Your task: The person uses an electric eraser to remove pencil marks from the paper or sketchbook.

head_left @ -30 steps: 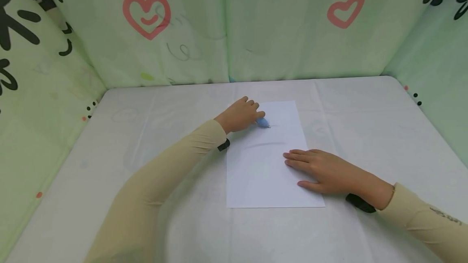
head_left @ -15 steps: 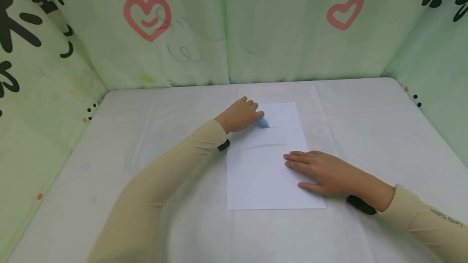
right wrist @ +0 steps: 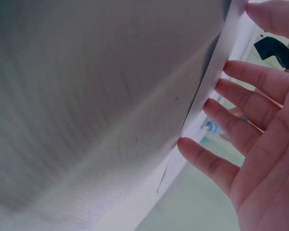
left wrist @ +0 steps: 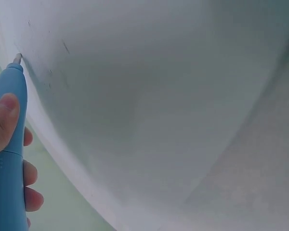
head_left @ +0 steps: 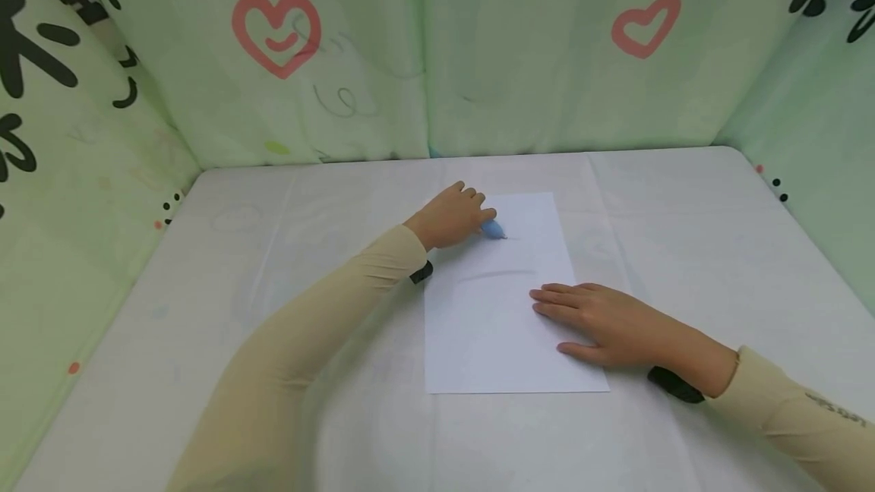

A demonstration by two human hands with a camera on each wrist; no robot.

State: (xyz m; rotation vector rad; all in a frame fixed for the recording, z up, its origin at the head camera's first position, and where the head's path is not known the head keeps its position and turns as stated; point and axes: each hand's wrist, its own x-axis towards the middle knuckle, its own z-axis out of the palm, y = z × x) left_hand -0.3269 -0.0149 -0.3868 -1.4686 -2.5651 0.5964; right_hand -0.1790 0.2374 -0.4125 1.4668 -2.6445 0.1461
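In the head view a sheet of white paper (head_left: 506,340) lies on the cloth-covered table, with faint grey lines across its upper half. My left hand (head_left: 451,215) is over its upper left edge, gripping a thick blue pen-shaped tool (head_left: 492,229). Seen from the left wrist, the blue tool (left wrist: 9,125) has a narrow metallic tip close to or on a pale surface; thumb and fingers wrap its body. Its exact kind is unclear. My right hand (head_left: 588,321) rests on the paper's right side, fingers straight; its fingertips (right wrist: 188,144) touch the sheet in the right wrist view.
A white cloth (head_left: 328,431) covers the table. Green printed curtains (head_left: 513,59) with red hearts and black markings stand along the back and both sides. A dark wrist-worn device (head_left: 675,384) shows under the right wrist, another dark piece (head_left: 421,272) under the left.
The blue tool's tip shifts very slightly left, then back right, along a faint line. The right hand stays in place on the paper. The head view tilts a little.
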